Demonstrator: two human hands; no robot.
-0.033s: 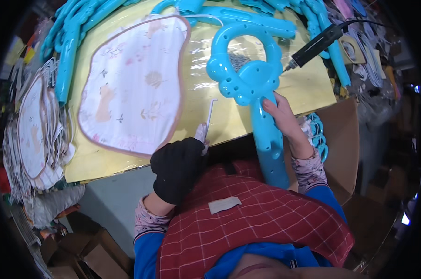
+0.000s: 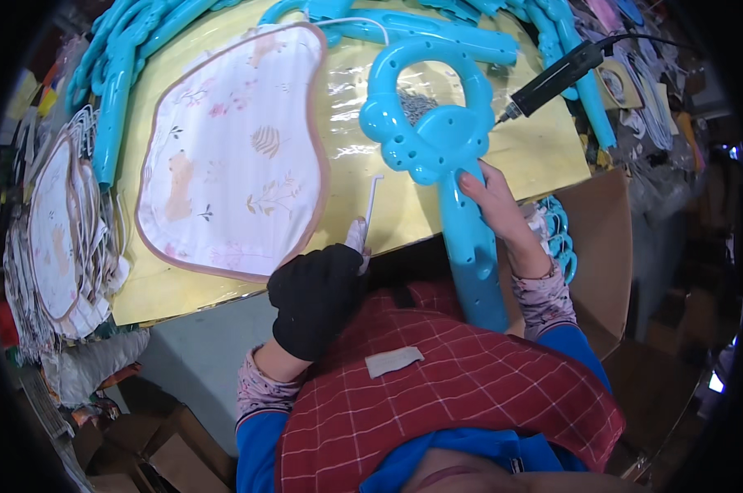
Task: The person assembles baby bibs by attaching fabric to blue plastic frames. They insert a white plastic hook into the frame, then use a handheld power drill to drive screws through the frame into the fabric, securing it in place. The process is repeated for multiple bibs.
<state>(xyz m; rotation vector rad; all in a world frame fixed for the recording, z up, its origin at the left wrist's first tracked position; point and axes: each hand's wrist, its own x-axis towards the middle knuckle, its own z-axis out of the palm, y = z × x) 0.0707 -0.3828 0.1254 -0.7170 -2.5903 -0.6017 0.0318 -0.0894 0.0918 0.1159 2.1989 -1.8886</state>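
My left hand [image 2: 318, 300], in a black glove, pinches the near end of a thin white stick [image 2: 372, 197] that points away over the yellow table top [image 2: 544, 152]. My bare right hand [image 2: 493, 201] grips the long handle of a blue plastic frame [image 2: 437, 140] with a ring-shaped head full of holes. The frame lies on the table and its handle runs down to my chest. A white fabric piece [image 2: 232, 164] with pink trim and small printed animals lies flat just left of the stick.
A black corded hand tool [image 2: 552, 78] rests on the table beyond the frame. More blue plastic frames [image 2: 125, 74] line the back and left edges. A stack of similar fabric pieces [image 2: 55, 238] sits at the left. Cardboard boxes [image 2: 609, 246] stand at the right.
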